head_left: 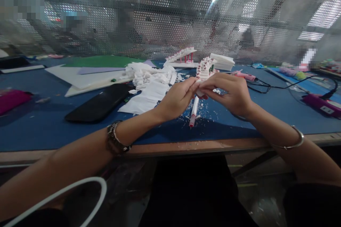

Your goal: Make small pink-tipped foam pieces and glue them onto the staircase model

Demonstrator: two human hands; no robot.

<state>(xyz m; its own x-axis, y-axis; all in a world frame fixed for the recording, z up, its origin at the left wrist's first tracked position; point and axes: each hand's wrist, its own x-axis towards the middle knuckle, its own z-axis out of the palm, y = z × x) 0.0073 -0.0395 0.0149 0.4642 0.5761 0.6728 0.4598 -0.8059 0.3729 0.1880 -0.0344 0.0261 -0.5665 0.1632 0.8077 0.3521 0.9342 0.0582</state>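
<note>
In the head view, my left hand (178, 98) and my right hand (231, 94) meet above the table, fingers pinched together. Between them is the near end of a curved white model staircase (204, 70), dotted with dark red bits along its steps. My fingertips hide much of that end. Just below my hands lies a white pen-like stick (195, 108) with a reddish end, among scattered white crumbs. Behind stands another white model staircase (183, 55) on red posts, with a white block-like piece (223, 62) to its right.
Crumpled white scraps (149, 74) and a white sheet (149, 97) lie left of my hands. A black phone-like slab (99, 103) is farther left, before green sheets (103, 61). To the right are a pink glue gun (244, 75), its black cable and a purple power strip (321, 105).
</note>
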